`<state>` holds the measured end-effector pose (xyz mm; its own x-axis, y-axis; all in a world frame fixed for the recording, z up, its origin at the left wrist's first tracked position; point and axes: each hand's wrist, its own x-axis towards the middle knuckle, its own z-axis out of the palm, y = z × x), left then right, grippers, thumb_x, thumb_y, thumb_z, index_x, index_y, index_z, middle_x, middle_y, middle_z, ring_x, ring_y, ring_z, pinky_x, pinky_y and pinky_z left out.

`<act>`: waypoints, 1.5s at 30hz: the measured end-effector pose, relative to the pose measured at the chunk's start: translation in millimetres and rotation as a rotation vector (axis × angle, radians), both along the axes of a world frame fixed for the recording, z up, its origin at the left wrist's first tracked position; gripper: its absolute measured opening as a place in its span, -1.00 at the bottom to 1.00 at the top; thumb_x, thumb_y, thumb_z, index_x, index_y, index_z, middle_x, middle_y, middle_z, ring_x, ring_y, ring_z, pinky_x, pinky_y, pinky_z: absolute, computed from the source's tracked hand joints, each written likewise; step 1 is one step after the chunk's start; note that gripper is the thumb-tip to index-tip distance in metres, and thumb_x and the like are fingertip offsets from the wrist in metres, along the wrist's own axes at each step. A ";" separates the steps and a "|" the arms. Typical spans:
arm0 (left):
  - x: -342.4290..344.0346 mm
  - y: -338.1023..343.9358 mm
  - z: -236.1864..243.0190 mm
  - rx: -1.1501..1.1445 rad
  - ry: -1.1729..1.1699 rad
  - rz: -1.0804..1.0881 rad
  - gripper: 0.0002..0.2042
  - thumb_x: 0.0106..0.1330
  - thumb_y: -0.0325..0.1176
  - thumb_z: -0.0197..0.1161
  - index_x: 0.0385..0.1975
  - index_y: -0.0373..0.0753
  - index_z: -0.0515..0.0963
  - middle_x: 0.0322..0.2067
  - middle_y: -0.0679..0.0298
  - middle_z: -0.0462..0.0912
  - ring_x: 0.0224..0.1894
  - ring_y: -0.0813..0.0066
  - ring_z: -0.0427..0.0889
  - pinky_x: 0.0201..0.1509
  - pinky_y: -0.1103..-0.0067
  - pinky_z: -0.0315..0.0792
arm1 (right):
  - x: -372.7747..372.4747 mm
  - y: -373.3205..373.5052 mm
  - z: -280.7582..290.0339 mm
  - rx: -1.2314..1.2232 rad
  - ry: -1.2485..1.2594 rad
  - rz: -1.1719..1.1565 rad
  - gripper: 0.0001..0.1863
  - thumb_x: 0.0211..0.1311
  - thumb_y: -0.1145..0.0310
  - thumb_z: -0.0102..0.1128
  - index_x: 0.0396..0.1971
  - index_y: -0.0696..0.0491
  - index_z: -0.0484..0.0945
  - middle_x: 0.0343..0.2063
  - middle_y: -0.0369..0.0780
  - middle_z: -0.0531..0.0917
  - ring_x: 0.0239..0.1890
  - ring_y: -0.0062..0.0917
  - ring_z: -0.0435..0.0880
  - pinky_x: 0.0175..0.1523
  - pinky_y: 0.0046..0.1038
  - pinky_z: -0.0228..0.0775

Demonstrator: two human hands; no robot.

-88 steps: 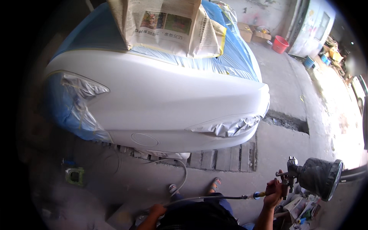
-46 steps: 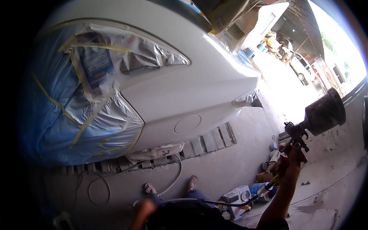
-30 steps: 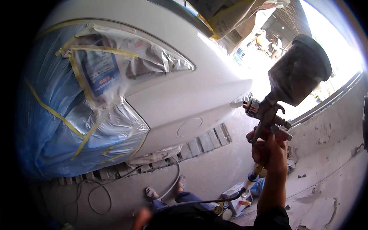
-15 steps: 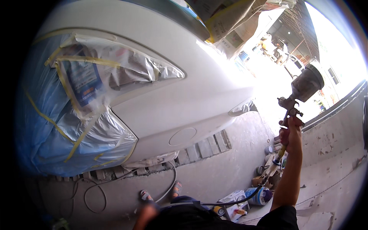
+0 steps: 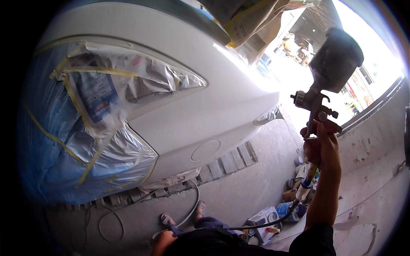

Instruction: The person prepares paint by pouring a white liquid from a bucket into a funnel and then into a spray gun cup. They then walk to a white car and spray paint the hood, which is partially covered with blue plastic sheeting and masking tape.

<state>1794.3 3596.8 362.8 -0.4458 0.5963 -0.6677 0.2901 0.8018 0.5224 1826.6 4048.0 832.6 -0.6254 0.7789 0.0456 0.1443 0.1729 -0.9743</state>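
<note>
On the right, my right hand wraps round the handle of a spray gun, raised beside the car. The gun's dark cup sits on top and its nozzle points left toward the white car body panel. From the handle an air hose runs down past my forearm and across my waist. Low in front of me, my left hand is closed at the hose, its fingers only partly visible. Blue and clear masking film with yellow tape covers the car's left part.
The hose lies in loops on the grey floor, by my sandalled feet. Several cans and boxes, among them a blue-and-white can, stand at the lower right, along a pale wall. Masking paper hangs at the top.
The spray gun and my right hand have come closer and look larger, with the cup now tilted less. My left hand has shifted slightly and is less blurred. The view has moved a little.
</note>
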 end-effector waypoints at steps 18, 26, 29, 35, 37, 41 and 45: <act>25.9 101.9 22.4 -0.049 -0.041 -0.005 -0.51 0.05 0.20 0.12 -0.51 -0.20 0.61 -0.50 0.02 0.62 -0.36 -0.02 0.61 -0.23 0.24 0.45 | 13.2 181.9 3.4 -0.002 -0.174 -0.104 -0.61 0.29 0.01 -0.02 -0.29 0.08 0.43 -0.51 -0.22 0.57 -0.72 -0.66 0.45 -0.75 -0.64 0.21; 34.8 176.6 57.3 -0.051 0.091 -0.104 -0.47 0.02 0.24 0.14 -0.50 -0.21 0.60 -0.49 0.02 0.62 -0.34 0.02 0.62 -0.22 0.24 0.45 | 68.0 313.0 -13.0 -0.062 -0.241 -0.245 -0.57 0.24 -0.08 0.00 -0.39 0.04 0.42 -0.67 -0.34 0.49 -0.76 -0.69 0.42 -0.78 -0.66 0.15; 44.0 185.6 38.9 -0.115 0.025 -0.039 -0.50 0.03 0.21 0.15 -0.47 -0.20 0.60 -0.48 0.02 0.62 -0.33 0.02 0.61 -0.23 0.25 0.46 | 90.8 351.6 -30.6 -0.032 -0.217 -0.354 -0.54 0.19 -0.13 0.04 -0.45 0.03 0.43 -0.73 -0.35 0.46 -0.78 -0.69 0.40 -0.78 -0.67 0.14; 47.2 194.7 34.1 -0.163 0.017 -0.061 -0.59 0.01 0.06 0.24 -0.44 -0.22 0.60 -0.45 0.05 0.63 -0.32 0.02 0.61 -0.23 0.25 0.47 | 132.4 408.8 -94.1 -0.050 -0.047 -0.530 -0.63 0.17 -0.02 0.14 -0.33 -0.01 0.38 -0.69 -0.33 0.48 -0.77 -0.64 0.42 -0.75 -0.60 0.22; 49.3 191.2 27.3 -0.137 0.030 -0.052 -0.62 -0.01 0.01 0.27 -0.43 -0.23 0.59 -0.42 0.05 0.63 -0.31 0.02 0.61 -0.21 0.24 0.47 | 139.6 404.3 -110.1 -0.032 -0.106 -0.530 -0.66 0.18 0.02 0.14 -0.33 0.00 0.38 -0.68 -0.33 0.47 -0.77 -0.63 0.43 -0.76 -0.60 0.21; 46.6 195.0 44.8 -0.218 0.003 -0.017 -0.65 0.00 -0.04 0.23 -0.40 -0.23 0.60 -0.38 0.05 0.63 -0.25 0.03 0.59 -0.14 0.23 0.45 | 134.4 368.5 -133.3 0.005 -0.138 -0.605 -0.71 0.22 0.07 0.08 -0.30 -0.01 0.42 -0.77 -0.30 0.45 -0.81 -0.63 0.40 -0.79 -0.60 0.15; 47.8 172.0 37.4 -0.282 -0.013 -0.033 -0.62 0.00 -0.04 0.17 -0.39 -0.24 0.60 -0.35 0.04 0.62 -0.21 0.05 0.59 -0.10 0.25 0.43 | 136.8 323.0 -147.4 -0.026 -0.109 -0.590 -0.68 0.21 0.00 0.08 -0.33 -0.03 0.44 -0.79 -0.33 0.45 -0.84 -0.66 0.36 -0.79 -0.65 0.10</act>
<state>1842.1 3768.9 400.3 -0.4198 0.3997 -0.8149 0.3129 0.9065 0.2835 1963.4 4371.0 685.2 -0.0870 0.9961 -0.0176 0.3077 0.0101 -0.9514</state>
